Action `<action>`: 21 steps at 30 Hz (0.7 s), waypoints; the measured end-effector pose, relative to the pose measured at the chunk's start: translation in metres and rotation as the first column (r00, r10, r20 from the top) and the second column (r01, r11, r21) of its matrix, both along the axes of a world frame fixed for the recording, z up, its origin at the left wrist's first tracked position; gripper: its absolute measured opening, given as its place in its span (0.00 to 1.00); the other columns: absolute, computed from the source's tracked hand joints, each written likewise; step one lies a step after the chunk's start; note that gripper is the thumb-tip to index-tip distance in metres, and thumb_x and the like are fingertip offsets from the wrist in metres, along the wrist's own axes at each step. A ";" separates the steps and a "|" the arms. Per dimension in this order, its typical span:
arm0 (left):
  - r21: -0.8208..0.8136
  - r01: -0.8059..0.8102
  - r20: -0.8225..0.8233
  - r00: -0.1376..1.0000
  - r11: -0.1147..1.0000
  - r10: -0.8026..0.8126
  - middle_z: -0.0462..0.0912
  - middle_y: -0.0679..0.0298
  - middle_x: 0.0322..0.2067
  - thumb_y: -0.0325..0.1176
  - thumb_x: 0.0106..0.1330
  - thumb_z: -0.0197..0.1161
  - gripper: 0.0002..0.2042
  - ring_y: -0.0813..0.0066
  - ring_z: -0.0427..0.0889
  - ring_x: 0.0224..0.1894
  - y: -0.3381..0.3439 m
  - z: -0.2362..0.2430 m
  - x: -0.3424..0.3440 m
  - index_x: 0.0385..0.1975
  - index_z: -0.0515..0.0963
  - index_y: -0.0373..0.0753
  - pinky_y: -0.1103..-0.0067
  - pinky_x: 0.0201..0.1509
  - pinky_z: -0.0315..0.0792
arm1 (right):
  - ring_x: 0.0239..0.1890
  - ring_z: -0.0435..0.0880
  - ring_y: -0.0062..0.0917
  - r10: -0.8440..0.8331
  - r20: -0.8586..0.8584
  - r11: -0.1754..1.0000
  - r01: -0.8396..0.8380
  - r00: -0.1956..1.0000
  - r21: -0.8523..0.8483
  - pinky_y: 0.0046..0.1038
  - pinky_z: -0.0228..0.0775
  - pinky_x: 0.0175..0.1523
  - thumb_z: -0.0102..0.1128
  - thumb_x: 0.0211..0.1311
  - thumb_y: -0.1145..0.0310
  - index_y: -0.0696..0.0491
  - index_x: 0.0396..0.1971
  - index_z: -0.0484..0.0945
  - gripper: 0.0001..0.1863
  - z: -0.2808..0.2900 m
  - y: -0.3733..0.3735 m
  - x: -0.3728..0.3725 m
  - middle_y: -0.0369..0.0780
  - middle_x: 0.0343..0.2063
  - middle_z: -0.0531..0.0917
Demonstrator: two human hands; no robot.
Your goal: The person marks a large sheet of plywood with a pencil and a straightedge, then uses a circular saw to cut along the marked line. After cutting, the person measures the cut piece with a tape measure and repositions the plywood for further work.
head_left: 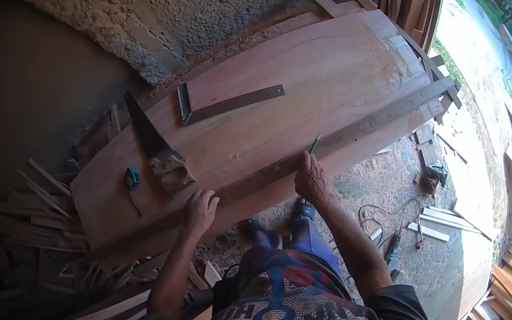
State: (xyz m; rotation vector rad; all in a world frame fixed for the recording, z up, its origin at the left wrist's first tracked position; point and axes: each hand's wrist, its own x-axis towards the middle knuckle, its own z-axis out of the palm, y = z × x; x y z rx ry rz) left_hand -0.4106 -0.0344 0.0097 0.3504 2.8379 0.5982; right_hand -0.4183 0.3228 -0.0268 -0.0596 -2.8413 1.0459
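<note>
A long, narrow wooden strip (372, 125) lies lengthwise along the near side of a large plywood sheet (321, 71). My left hand (199, 212) is closed on this strip toward its left part, with the fingers curled. Farther right, my right hand (313, 181) holds a green pencil (315, 143) at the strip, its upper end sticking out past the fingers. Beyond my left hand rests a handsaw (147, 135), handle toward me. Past it lies a metal try square (234, 104). A small teal and black tool (132, 176) with a dark strap sits left of the saw handle.
Wood offcuts (47, 203) pile up at the sheet's left end. On the floor to the right are an angle grinder (393, 250), a cable (386, 211), a dark power tool (435, 177) and pale strips (447, 218). A rough wall (160, 2) stands behind.
</note>
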 end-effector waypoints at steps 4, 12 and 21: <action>-0.074 0.553 0.104 0.832 0.830 -0.545 0.82 0.50 0.44 0.34 0.68 0.60 0.29 0.49 0.82 0.47 0.121 -0.001 -0.057 0.70 0.62 0.51 0.61 0.51 0.77 | 0.41 0.79 0.50 0.005 0.065 0.996 0.001 0.998 -0.086 0.47 0.73 0.43 0.51 0.60 0.73 0.58 0.50 0.67 0.18 0.003 0.009 0.002 0.51 0.35 0.74; -0.437 0.814 0.535 0.577 0.382 -0.617 0.86 0.53 0.42 0.36 0.64 0.66 0.49 0.53 0.87 0.42 0.216 0.031 -0.111 0.76 0.36 0.72 0.59 0.49 0.79 | 0.37 0.82 0.51 -0.013 0.180 0.943 0.072 0.984 -0.325 0.48 0.72 0.40 0.51 0.72 0.53 0.55 0.37 0.70 0.17 0.030 0.066 -0.002 0.51 0.30 0.81; -0.562 0.760 0.437 0.608 0.326 -0.663 0.85 0.55 0.38 0.28 0.65 0.59 0.48 0.59 0.87 0.40 0.249 0.002 -0.117 0.76 0.35 0.70 0.59 0.49 0.75 | 0.50 0.85 0.43 -0.894 -0.011 0.395 0.777 0.448 -0.491 0.37 0.75 0.55 0.52 0.71 0.56 0.59 0.53 0.80 0.23 -0.011 0.373 -0.073 0.55 0.45 0.84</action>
